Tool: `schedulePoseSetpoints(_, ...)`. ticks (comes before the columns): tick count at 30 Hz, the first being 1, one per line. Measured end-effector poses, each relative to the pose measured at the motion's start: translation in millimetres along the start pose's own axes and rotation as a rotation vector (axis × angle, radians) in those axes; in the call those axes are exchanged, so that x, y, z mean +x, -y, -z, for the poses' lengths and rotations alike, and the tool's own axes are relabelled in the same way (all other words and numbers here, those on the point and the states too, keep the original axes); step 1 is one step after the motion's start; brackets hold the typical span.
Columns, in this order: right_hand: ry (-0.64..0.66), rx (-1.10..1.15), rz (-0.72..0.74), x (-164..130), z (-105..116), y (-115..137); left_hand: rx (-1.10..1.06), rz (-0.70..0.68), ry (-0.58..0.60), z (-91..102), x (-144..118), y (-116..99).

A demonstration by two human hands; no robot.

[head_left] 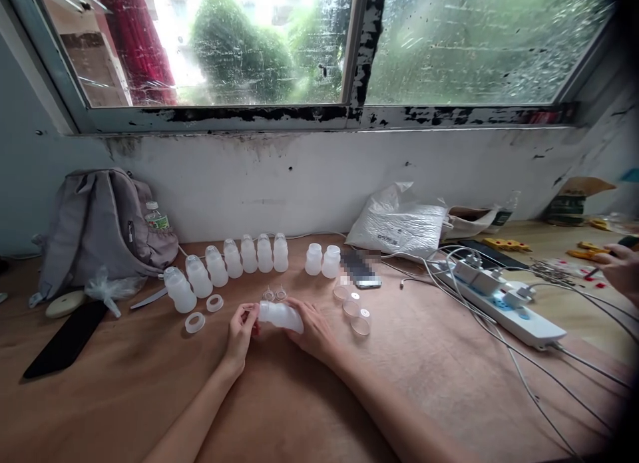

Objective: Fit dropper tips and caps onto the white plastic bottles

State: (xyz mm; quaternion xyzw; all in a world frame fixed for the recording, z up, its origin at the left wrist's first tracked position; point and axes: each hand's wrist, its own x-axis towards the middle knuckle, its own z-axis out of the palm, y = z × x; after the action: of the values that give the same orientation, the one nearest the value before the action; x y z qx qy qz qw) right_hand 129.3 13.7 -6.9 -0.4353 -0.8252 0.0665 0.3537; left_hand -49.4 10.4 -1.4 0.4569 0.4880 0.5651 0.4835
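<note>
My right hand point(313, 328) is wrapped round the body of a frosted white baby bottle point(282, 315), which lies tilted on its side above the table. The closed fingers of my left hand point(241, 331) press at its neck end; any small part between them is hidden. Just behind the bottle are two clear teats point(280, 293). Two white collar rings point(194, 322) lie to the left, and three clear domed caps point(360, 322) stand to the right. A curved row of capped baby bottles point(216, 267) stands behind my hands, with two uncapped bottles point(313, 259) farther right.
A phone point(367, 277) lies behind the caps. At right is a power strip point(519, 316) with plugs and trailing cables. A silvery plastic bag point(399, 220) rests by the wall. A grey backpack point(100, 230) and black case point(64, 343) are left. Another person's hand point(622, 273) shows far right.
</note>
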Motion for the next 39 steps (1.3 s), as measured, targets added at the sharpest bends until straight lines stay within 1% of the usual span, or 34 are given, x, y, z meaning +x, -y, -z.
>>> schedulePoseSetpoints(3,-0.026,-0.039,0.010,-2,1,5,0.054,-0.038,0.012,0.3,-2,0)
schedulePoseSetpoints(6,-0.062,-0.022,0.029,-2,4,9,0.046,-0.026,0.022,0.7,-3,-2)
schedulePoseSetpoints(10,-0.060,0.096,0.003,-2,10,11,-0.023,0.011,0.036,2.2,-2,-5)
schedulePoseSetpoints(14,-0.026,0.203,-0.035,-1,16,8,-0.031,0.010,0.101,5.5,0,-8)
schedulePoseSetpoints(18,-0.011,0.148,-0.007,0,19,3,0.059,-0.042,0.159,8.7,1,-9)
schedulePoseSetpoints(23,-0.042,0.091,0.051,-1,17,1,0.085,-0.041,0.147,9.0,2,-8)
schedulePoseSetpoints(27,-0.035,0.085,0.080,-2,16,2,0.078,-0.027,0.149,8.6,3,-4)
schedulePoseSetpoints(29,-0.023,0.116,0.060,-2,17,3,0.077,-0.026,0.146,9.0,3,-3)
schedulePoseSetpoints(31,-0.002,0.180,0.007,-2,18,4,0.072,-0.038,0.150,10.1,4,-4)
schedulePoseSetpoints(35,0.054,0.337,-0.122,-1,24,7,0.034,-0.042,0.212,14.0,5,-8)
schedulePoseSetpoints(37,0.072,0.365,-0.147,1,26,7,0.026,-0.043,0.241,15.5,5,-8)
schedulePoseSetpoints(39,0.075,0.340,-0.133,1,25,6,0.035,-0.047,0.247,15.9,6,-7)
